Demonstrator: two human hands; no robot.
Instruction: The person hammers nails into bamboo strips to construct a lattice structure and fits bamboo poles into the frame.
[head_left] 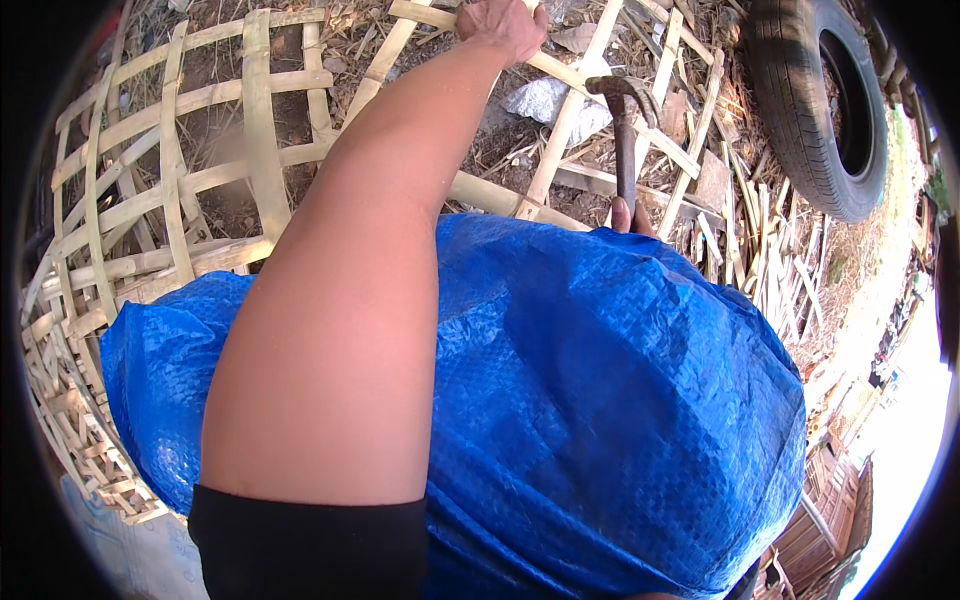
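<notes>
My left arm reaches far forward across the blue woven plastic sheet [600,400]. At the top edge my left hand [503,28] is closed over a slanting bamboo strip [555,68] of an openwork lattice; part of the hand is cut off by the picture's edge. My right hand [630,216] grips the handle of a claw hammer [625,130], which stands head up over the lattice. Only a thumb and a bit of finger show there, as the sheet hides the rest. The hammer's head appears apart from my left hand.
More woven bamboo lattice [260,120] spreads over the ground at the left. An old tyre [800,100] lies at the far right, near a heap of split bamboo pieces [775,250]. A pale crumpled lump [545,100] sits under the lattice.
</notes>
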